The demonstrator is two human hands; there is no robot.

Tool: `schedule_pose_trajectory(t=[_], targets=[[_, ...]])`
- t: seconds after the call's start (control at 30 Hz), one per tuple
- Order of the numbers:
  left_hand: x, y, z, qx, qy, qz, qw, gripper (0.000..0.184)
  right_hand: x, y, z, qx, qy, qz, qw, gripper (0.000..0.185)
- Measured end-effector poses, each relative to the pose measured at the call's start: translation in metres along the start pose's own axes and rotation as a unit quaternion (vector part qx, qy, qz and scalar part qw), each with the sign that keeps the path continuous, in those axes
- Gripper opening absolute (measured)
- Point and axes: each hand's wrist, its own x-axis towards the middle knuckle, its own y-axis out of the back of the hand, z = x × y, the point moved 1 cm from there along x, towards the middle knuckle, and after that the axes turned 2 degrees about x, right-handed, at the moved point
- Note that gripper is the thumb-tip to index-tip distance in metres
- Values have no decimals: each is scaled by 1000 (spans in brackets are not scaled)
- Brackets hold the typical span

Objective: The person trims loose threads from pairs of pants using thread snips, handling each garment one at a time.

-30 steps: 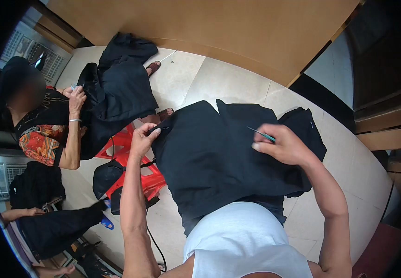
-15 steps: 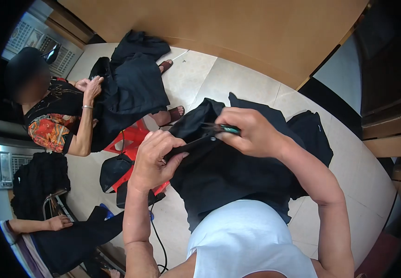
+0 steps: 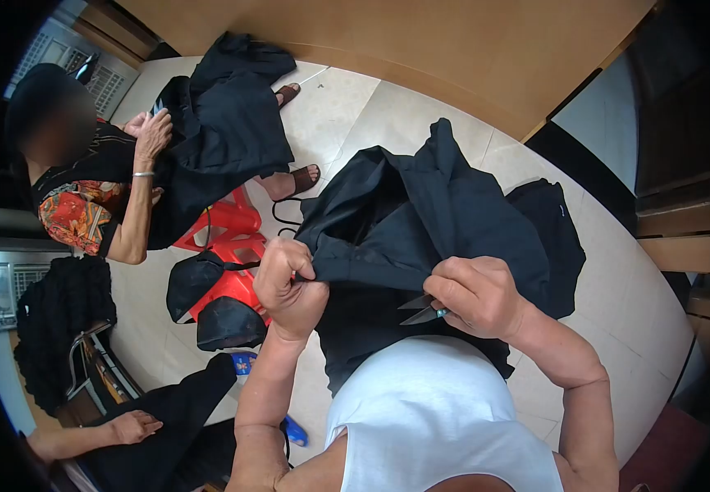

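Black fabric (image 3: 486,221) lies across my lap, its upper part raised in folds with an opening between them. My left hand (image 3: 291,287) is closed on an edge of this fabric at its left side. On the right, my right hand (image 3: 478,297) pinches the same edge and also holds small scissors (image 3: 425,312) against the palm. Their dark blades point left, slightly apart, below the stretched edge. The edge runs fairly straight between both hands.
A seated co-worker (image 3: 84,189) handles black cloth (image 3: 236,131) at the upper left. Red stools (image 3: 232,221) and black bags (image 3: 230,323) are left of my lap. Another person's hand (image 3: 135,427) rests on dark cloth at the lower left. A wooden panel (image 3: 420,49) stands ahead.
My hands have moved apart along the fabric's edge, and my right hand has come down with the scissors. The fabric is lifted into open folds. The lower-left person's hand has shifted right and down.
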Motion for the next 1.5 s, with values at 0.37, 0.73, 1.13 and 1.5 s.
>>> schedule_pose_trajectory(t=[0.37,0.73,1.13,1.5], targets=[[-1,-6,2,-8,-22,-6,1000,33,33,-27,-3,243,-194,-33,950,15],[-3,-10,4,-4,-23,-32,999,33,34,-37,2,124,-174,-39,976,16],[-7,-11,9,9,-13,-39,999,33,29,-37,4,138,-161,-33,977,13],[-6,-11,6,10,-30,-46,998,32,29,-41,8,151,-157,-18,976,12]])
